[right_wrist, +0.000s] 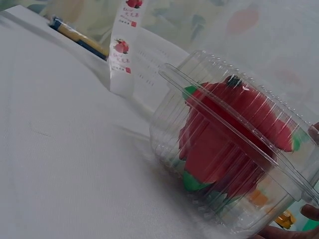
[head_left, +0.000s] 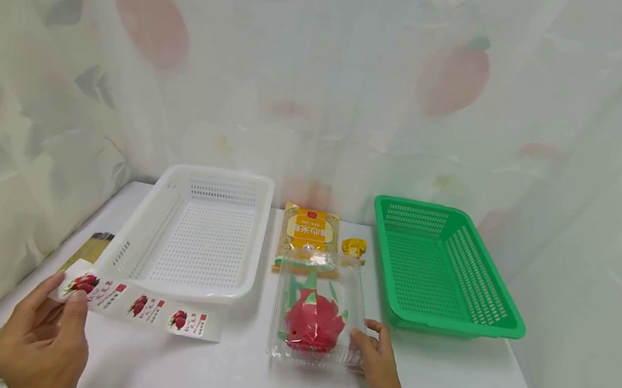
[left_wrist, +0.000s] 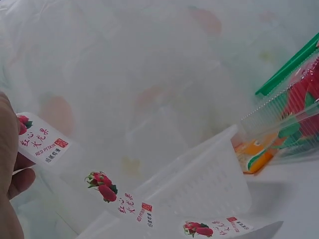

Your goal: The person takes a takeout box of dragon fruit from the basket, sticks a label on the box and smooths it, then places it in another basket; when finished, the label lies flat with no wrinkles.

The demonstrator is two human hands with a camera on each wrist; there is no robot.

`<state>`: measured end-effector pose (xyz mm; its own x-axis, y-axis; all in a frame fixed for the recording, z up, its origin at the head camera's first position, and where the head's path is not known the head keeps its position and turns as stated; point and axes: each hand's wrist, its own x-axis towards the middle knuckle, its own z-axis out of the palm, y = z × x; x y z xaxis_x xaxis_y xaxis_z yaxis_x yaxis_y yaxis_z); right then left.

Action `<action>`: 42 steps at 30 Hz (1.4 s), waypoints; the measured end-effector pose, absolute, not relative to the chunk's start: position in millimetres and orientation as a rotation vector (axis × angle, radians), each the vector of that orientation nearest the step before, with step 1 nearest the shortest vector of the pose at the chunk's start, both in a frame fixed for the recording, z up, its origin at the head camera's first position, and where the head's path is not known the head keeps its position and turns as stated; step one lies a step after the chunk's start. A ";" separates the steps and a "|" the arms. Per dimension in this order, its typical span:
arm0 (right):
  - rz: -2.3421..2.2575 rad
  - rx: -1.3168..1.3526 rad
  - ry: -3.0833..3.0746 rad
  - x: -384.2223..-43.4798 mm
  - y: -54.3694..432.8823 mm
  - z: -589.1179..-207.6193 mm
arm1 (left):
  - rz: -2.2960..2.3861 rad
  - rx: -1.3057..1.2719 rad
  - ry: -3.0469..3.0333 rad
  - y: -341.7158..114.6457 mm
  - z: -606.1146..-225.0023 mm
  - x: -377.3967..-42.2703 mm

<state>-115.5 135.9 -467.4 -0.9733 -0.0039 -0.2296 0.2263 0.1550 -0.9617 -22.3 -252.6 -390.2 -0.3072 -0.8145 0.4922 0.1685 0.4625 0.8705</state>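
- White tabletop (head_left: 233, 371) before a fruit-print curtain (head_left: 320, 112).
- Head view: left hand (head_left: 43, 339), thumb and fingers pinching a dragon-fruit label strip (head_left: 122, 304); right hand (head_left: 381, 362) gripping the right side of a clear clamshell box (head_left: 354, 311), dragon fruit (head_left: 315, 322) inside, between white basket (head_left: 261, 239) and green basket (head_left: 385, 273).
- Left wrist view: three labels on the strip.
- Right wrist view: fingers at box edge. Step, apparently: labelling; next calls for peeling one sticker.

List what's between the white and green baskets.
In the head view: a yellow packet, a small yellow item and a clear box holding a red dragon fruit.
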 end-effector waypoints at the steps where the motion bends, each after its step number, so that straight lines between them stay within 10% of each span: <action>1: -1.927 0.220 2.243 -115.5 136.1 -467.5 | -1.086 0.565 -1.607 -251.7 -388.8 -21.9; 42: -1.916 0.101 2.293 -110.4 147.1 -463.4 | -1.283 -0.168 -2.082 -212.2 -333.0 -48.7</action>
<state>-110.4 147.1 -463.4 -0.9862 -0.0456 -0.1594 0.1487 0.1812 -0.9721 -48.7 -212.2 -333.0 -0.7631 -0.2300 0.6039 0.4361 0.5063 0.7439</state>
